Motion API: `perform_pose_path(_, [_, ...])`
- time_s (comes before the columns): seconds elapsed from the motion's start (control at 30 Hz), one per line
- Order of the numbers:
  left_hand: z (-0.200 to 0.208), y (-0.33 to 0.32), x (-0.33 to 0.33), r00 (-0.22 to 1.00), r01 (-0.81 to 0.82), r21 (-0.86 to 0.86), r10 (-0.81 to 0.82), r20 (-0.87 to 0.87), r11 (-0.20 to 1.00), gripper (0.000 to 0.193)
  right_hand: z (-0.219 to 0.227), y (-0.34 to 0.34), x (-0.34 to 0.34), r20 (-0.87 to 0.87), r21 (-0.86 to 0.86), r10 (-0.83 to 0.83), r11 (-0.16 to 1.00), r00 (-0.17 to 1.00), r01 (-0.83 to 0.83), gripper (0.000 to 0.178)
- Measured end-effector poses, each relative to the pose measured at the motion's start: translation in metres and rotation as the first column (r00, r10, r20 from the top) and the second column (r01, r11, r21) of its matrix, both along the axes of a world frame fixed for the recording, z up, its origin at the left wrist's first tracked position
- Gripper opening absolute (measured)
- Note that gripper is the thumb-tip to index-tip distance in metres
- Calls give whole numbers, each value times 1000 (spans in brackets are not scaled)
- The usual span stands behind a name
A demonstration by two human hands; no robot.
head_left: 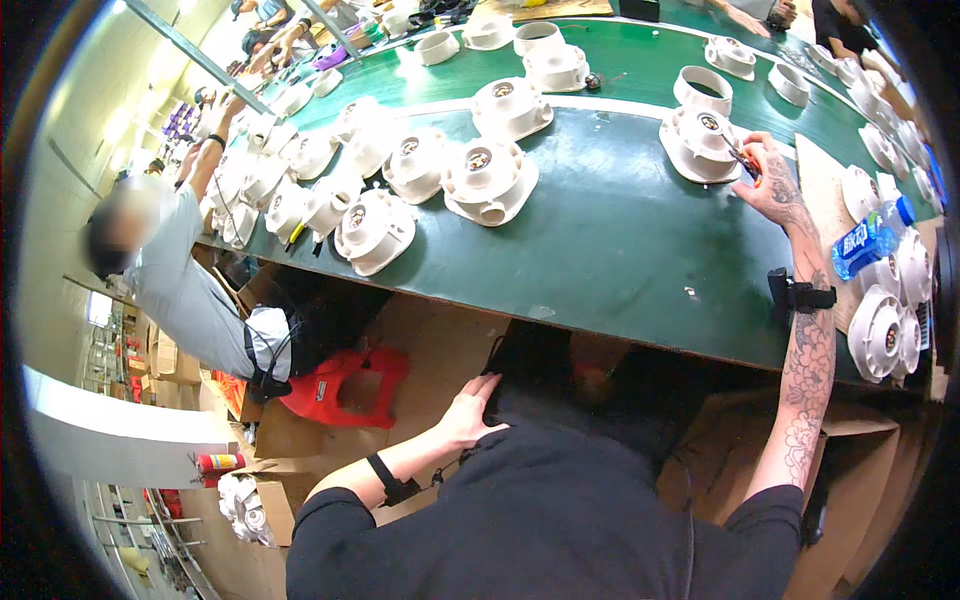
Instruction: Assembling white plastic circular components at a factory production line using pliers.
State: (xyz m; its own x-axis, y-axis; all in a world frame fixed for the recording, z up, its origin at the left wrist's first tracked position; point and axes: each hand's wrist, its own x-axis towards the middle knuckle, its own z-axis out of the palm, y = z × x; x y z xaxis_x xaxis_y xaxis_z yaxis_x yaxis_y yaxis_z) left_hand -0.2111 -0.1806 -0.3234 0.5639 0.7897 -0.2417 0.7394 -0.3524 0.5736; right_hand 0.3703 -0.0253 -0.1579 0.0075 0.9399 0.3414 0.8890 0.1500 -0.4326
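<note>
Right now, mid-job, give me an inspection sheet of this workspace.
Surface: green table, small pale scrap on its bare part.
Job's things: orange-handled tool at a white housing, right.
Clutter: blue-capped bottle among other housings, far right.
Hands: right hand grips the tool; left hand is off the table, its hold unclear.
Cables: thin dark cable over the person's black shirt.
Surroundings: grey-shirted co-worker and red stool, left; fire extinguisher, lower left.

At two o'clock we see a smooth, plastic-looking housing [692, 148]. Our tabletop [590, 220] is glossy, our shirt [540, 520] matt cloth.
</note>
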Motion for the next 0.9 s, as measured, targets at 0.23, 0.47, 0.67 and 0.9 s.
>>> perform_pose_path(0.23, [-12, -3, -10, 999, -20, 39, 18, 41, 999, 96, -8, -2, 3, 40, 120, 43, 992, 998, -48, 36])
perform_pose_path(0.47, [-25, -17, -21, 982, 129, 53, -135, 132, 990, 101, -5, 0, -3, -44, 108, 63, 992, 997, -58, 35])
perform_pose_path(0.67, [-14, 0, -33, 991, 78, -58, -71, 117, 995, 100, 0, -5, -4, -59, 39, 37, 999, 998, -35, 35])
perform_pose_path(0.9, [-3, 42, -19, 969, 211, -137, -190, 156, 968, 60, -2, -3, -1, -15, 87, 71, 994, 997, -69, 40])
